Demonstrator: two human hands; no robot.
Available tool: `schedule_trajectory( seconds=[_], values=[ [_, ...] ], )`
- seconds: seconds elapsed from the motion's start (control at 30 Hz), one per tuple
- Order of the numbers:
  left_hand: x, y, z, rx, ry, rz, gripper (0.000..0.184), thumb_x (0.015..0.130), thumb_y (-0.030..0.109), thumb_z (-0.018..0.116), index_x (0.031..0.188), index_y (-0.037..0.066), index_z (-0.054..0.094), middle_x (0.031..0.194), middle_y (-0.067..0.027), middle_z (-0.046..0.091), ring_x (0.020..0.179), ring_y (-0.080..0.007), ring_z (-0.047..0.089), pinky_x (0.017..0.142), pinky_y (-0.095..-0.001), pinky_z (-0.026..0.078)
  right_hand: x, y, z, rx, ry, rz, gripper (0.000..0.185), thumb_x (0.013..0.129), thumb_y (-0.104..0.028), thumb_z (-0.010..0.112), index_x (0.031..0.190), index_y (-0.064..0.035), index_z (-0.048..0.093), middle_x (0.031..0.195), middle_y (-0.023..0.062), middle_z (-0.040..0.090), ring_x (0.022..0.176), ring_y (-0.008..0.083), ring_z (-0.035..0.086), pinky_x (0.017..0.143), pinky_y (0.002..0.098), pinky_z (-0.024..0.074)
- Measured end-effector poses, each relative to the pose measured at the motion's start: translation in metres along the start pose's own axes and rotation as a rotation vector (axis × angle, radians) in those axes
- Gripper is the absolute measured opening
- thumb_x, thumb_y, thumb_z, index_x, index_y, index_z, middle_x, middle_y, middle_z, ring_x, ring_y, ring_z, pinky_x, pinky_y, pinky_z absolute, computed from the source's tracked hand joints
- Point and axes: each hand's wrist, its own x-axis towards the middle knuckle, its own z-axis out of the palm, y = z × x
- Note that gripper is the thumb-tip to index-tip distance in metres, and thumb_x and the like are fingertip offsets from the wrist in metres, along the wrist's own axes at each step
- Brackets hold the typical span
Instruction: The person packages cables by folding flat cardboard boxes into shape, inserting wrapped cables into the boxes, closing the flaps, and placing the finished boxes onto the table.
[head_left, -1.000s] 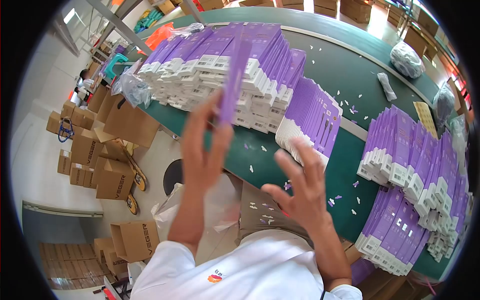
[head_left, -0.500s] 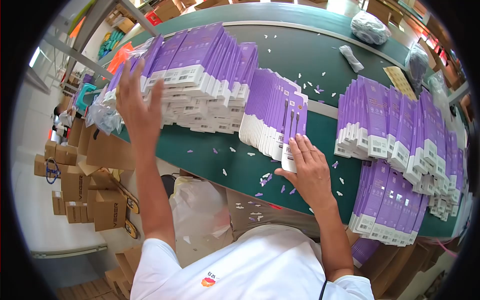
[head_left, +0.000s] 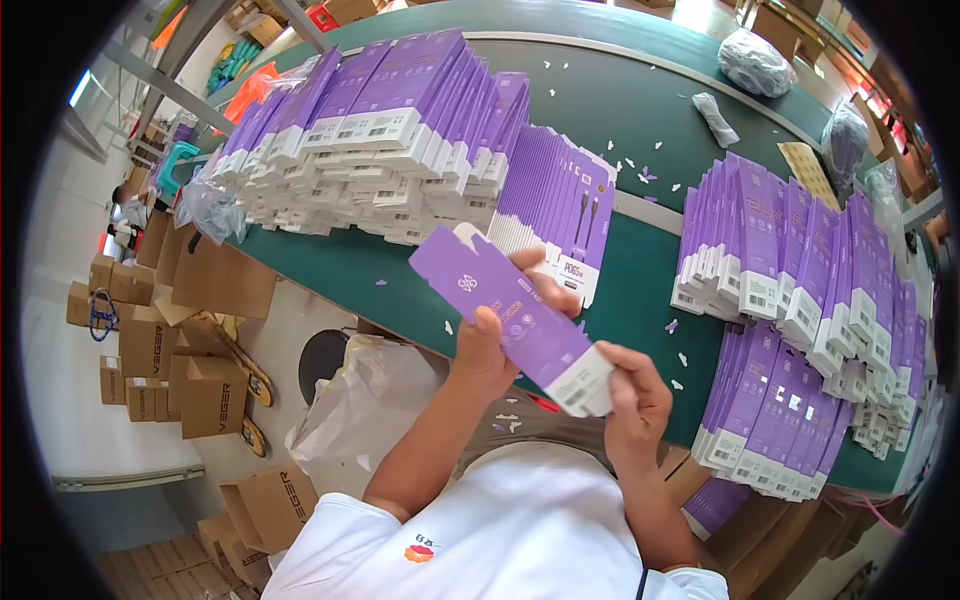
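Note:
A purple and white flat carton [head_left: 505, 315] is held tilted in front of my chest, its back printing and barcode facing up. One end flap stands out at its upper left end. My left hand [head_left: 485, 355] grips its side, thumb on top and fingers behind. My right hand [head_left: 637, 400] pinches the white lower right end between thumb and fingers. Just beyond lies a fanned row of cartons [head_left: 570, 235] with a cable picture on the front one. A tall stack of similar cartons [head_left: 385, 110] stands at the left on the green table [head_left: 400, 300].
More carton stacks [head_left: 770, 260] fill the table's right side. Small white and purple paper scraps [head_left: 672, 326] are scattered about. Plastic-wrapped bundles [head_left: 757, 62] sit at the back right. Below left are a black stool [head_left: 322, 362], a white bag [head_left: 365, 405] and cardboard boxes [head_left: 212, 395].
My left hand has come from above the left stack to the middle. A carton is now in both hands; my right hand has lifted off the fanned row and moved toward me.

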Motion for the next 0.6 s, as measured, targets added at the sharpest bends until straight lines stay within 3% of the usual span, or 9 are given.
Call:
schedule_trajectory(
  seconds=[0.03,0.13,0.17,0.23,0.33,0.43,0.5,0.6],
  values=[
    [0.000,-0.005,-0.007,-0.085,-0.053,0.026,0.099,0.084,0.076,0.086,0.150,0.009,0.056,0.119,-0.0057,0.071,0.122,-0.0240,0.071,0.115,-0.0479,0.060,-0.003,0.000,0.002,0.052,-0.022,0.065,0.028,0.111,-0.003,0.064,0.136,0.0037,0.074,0.126,0.0099,0.078,0.108,0.0116,0.072,0.097,0.0270,0.0550],
    [-0.006,-0.014,-0.017,-0.067,-0.140,0.030,0.083,0.086,0.059,0.095,0.141,0.007,0.063,0.113,-0.0083,0.075,0.114,-0.0238,0.075,0.104,-0.0435,0.063,0.004,-0.004,0.003,-0.191,-0.088,-0.033,0.025,0.103,-0.004,0.078,0.127,0.0013,0.077,0.120,0.0108,0.079,0.103,0.0134,0.075,0.092,0.0288,0.0584],
    [-0.008,-0.015,-0.017,-0.062,-0.086,0.005,0.075,0.087,0.052,0.097,0.136,0.006,0.065,0.109,-0.0087,0.075,0.108,-0.0235,0.076,0.098,-0.0422,0.064,0.004,0.005,0.002,-0.239,-0.081,-0.019,0.033,0.093,-0.009,0.091,0.122,0.0003,0.077,0.111,0.0107,0.081,0.098,0.0150,0.078,0.087,0.0303,0.0616],
    [-0.014,-0.013,-0.013,-0.052,0.019,-0.043,0.059,0.089,0.038,0.100,0.127,0.003,0.070,0.100,-0.0095,0.077,0.097,-0.0229,0.079,0.088,-0.0395,0.067,0.006,0.003,0.008,-0.258,-0.116,0.034,0.036,0.091,-0.012,0.095,0.120,0.0006,0.077,0.107,0.0099,0.082,0.094,0.0152,0.079,0.085,0.0302,0.0625],
    [-0.021,0.000,-0.003,0.226,0.278,-0.161,0.037,0.093,0.022,0.096,0.114,0.000,0.075,0.090,-0.0118,0.079,0.082,-0.0219,0.080,0.073,-0.0366,0.068,0.005,0.002,0.025,-0.327,-0.137,0.077,0.040,0.087,-0.017,0.099,0.114,0.0007,0.075,0.101,0.0084,0.083,0.088,0.0158,0.080,0.082,0.0304,0.0636],
    [-0.022,-0.007,0.012,0.461,0.438,-0.154,0.023,0.096,0.013,0.091,0.108,-0.002,0.078,0.089,-0.0155,0.081,0.076,-0.0210,0.080,0.067,-0.0367,0.068,0.003,0.001,0.035,-0.379,-0.116,0.146,0.038,0.088,-0.016,0.099,0.112,0.0000,0.074,0.101,0.0076,0.083,0.087,0.0146,0.080,0.081,0.0297,0.0631],
    [-0.025,-0.009,0.015,0.486,0.415,-0.161,0.038,0.100,0.030,0.088,0.117,-0.002,0.076,0.091,-0.0166,0.082,0.076,-0.0211,0.080,0.068,-0.0366,0.068,-0.002,0.016,0.036,-0.380,-0.098,0.199,0.035,0.090,-0.015,0.097,0.110,-0.0007,0.073,0.099,0.0055,0.082,0.086,0.0113,0.078,0.079,0.0280,0.0621],
    [-0.020,-0.006,0.028,0.277,0.346,-0.093,0.056,0.108,0.048,0.076,0.126,-0.005,0.075,0.095,-0.0164,0.083,0.084,-0.0202,0.081,0.074,-0.0353,0.068,-0.006,0.030,0.027,0.026,-0.115,0.348,0.024,0.096,-0.011,0.092,0.106,-0.0016,0.073,0.094,0.0019,0.080,0.082,0.0054,0.073,0.073,0.0249,0.0589]
  ],
)
